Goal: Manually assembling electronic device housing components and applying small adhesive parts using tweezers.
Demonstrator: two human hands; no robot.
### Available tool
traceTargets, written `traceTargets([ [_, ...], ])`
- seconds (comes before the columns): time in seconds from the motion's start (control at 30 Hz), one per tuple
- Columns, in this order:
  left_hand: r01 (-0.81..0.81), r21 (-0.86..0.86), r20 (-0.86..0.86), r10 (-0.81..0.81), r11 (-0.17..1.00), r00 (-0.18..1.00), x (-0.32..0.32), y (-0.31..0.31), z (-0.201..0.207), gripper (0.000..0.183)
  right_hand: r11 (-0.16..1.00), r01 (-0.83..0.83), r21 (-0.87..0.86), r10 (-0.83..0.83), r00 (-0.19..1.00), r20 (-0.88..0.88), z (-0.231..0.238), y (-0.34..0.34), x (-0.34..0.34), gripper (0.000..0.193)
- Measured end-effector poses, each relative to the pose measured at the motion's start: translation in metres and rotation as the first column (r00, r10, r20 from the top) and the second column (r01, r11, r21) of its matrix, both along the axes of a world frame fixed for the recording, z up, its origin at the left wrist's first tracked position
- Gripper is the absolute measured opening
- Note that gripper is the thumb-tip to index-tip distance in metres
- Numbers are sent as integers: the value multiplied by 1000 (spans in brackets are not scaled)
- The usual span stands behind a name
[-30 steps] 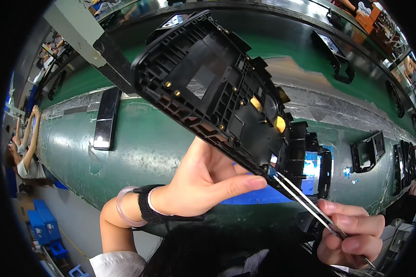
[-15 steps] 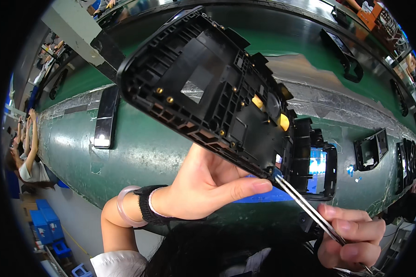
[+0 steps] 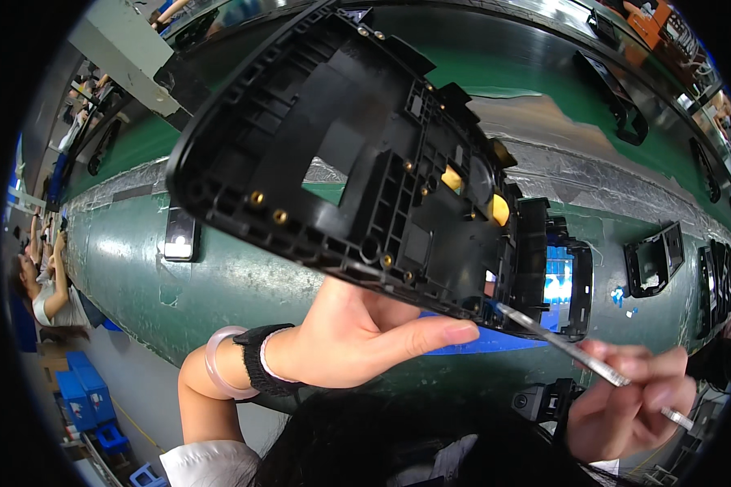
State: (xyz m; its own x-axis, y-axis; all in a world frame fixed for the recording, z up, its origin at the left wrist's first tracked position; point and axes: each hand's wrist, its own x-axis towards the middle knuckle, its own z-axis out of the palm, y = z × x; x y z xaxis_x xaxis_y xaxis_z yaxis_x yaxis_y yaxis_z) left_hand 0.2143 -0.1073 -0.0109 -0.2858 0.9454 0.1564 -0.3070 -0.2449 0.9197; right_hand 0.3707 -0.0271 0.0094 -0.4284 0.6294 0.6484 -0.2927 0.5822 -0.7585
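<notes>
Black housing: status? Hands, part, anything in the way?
Left hand holding black housing, tilted. Right hand gripping metal tweezers, tips at housing's near edge. Left thumb close beside tips; no blockage seen there.

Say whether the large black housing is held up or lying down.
Held up: the left hand grips the black housing at its lower edge, the bench visible behind.

The left forearm [image 3: 201, 410] stands upright; the left hand [image 3: 353, 341] grips, its thumb [image 3: 430, 334] stretched rightward, while the right hand [image 3: 625, 406] pinches with bent fingers [image 3: 664, 367].
</notes>
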Motion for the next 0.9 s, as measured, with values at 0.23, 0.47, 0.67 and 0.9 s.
traceTargets([
  [0.23,9,-25,-77,-11,1000,997,1,4,6,37,967,45,-253,-57,997,-43,11,17,10,12],
  [0.47,-116,73,10,116,991,993,-27,48,15,51,885,436,164,-452,888,79,-11,52,90,10],
  [0.67,77,207,-1,-78,975,997,11,78,12,52,927,329,179,-346,936,69,-10,54,112,17],
  [0.9,194,26,-139,-188,981,972,59,69,18,36,836,201,510,-427,823,375,31,48,79,20],
])
